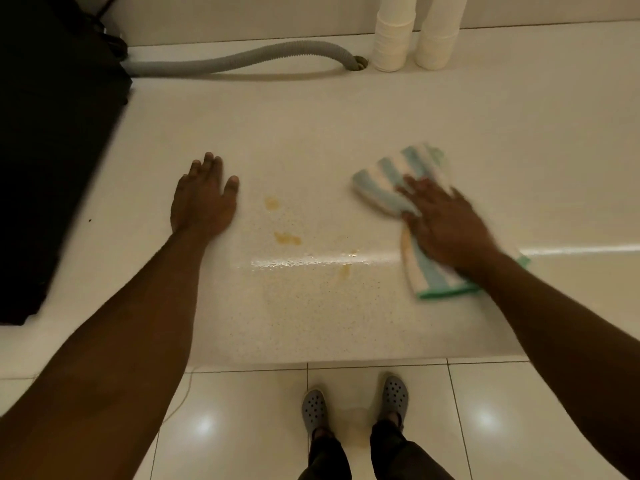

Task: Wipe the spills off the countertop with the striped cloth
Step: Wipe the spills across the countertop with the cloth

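A smooth, glossy, cream-coloured countertop (311, 133) is seen from above, finely speckled near its front edge and crossed by a bright streak of reflected light. The striped cloth (391, 181), a soft, terry-like fabric banded in pale blue and white with a green hem, is laid on the right part of the countertop, bunched into a rounded lump at its far end and trailing flat towards the near edge. The right hand (446, 226) is pressed flat on top of the cloth, fingers spread and extended rather than curled around it; its outline is blurred. The left hand (202, 199) is laid palm down on the bare surface to the left, open, with the fingers close together and nothing held. Between the two hands, several irregular amber spills (287, 238) are spread on the countertop: a small blot farther back, a wider patch nearer, and a fainter smear at the light streak. The cloth is well apart from the nearest of them.

At the far side, a grey ribbed hose (221, 62) is curved along the wall, and two stacks of white paper cups (393, 39) are stood upside down to its right. A black, matt, flat-sided object (52, 133) is set at the left. Below the counter edge, glossy floor tiles and grey perforated clogs (394, 396) are visible.
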`<action>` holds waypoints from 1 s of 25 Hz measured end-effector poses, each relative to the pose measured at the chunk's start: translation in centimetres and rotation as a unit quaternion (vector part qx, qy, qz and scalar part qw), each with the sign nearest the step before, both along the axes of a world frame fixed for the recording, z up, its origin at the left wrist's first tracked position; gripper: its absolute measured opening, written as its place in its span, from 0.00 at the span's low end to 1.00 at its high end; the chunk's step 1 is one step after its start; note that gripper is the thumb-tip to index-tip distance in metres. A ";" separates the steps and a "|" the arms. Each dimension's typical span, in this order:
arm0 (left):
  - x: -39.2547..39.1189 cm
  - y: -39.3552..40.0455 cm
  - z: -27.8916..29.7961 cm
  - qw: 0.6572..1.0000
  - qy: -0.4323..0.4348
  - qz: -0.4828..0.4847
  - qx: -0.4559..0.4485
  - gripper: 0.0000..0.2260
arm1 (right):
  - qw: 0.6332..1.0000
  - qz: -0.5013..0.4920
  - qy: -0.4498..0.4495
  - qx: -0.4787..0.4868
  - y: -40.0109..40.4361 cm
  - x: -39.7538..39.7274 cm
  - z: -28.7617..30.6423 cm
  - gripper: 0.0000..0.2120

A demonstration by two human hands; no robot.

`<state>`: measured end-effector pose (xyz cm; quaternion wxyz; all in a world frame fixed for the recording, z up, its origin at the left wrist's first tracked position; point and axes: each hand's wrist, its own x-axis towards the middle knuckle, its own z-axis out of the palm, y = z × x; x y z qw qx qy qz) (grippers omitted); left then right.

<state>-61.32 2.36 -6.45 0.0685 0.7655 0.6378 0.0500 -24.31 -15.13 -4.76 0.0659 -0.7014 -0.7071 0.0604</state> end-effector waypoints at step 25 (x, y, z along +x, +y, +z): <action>0.4 0.2 -0.5 1.000 0.029 -0.002 0.011 0.29 | 0.967 -0.254 0.013 -0.010 1.2 2.2 -0.2 0.26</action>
